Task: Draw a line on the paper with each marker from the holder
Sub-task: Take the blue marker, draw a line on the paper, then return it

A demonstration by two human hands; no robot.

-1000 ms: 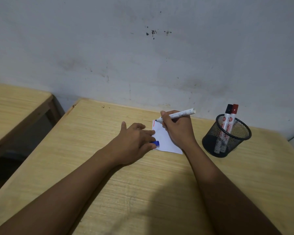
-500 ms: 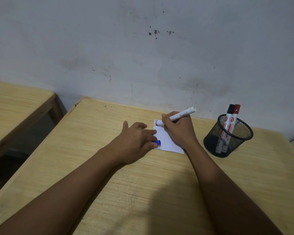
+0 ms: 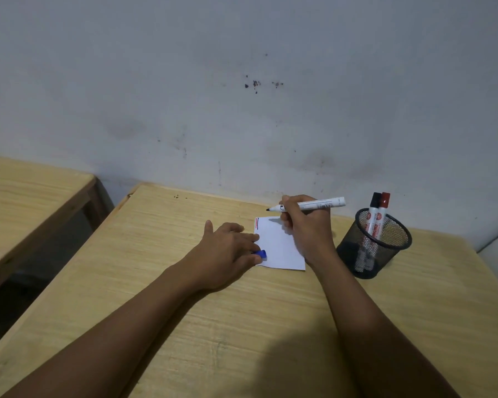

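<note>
A small white paper [image 3: 279, 248] lies on the wooden desk [image 3: 242, 326], with a red line and a darker line at its far left corner. My right hand [image 3: 308, 228] grips an uncapped white marker [image 3: 314, 205], its tip lifted off the paper and pointing left. My left hand [image 3: 227, 251] rests flat against the paper's left edge and pinches a blue cap [image 3: 260, 254]. A black mesh holder [image 3: 374, 245] stands to the right of the paper with a black-capped marker [image 3: 373, 214] and a red-capped marker [image 3: 383, 211] upright in it.
A stained white wall [image 3: 242, 96] rises just behind the desk. A second wooden desk [image 3: 26, 202] stands to the left across a dark gap. The first desk's right edge runs close to the holder.
My right hand has raised the marker's tip off the paper and shifted right, baring more of the sheet. A second, darker line now shows beside the red one. The left hand stays put.
</note>
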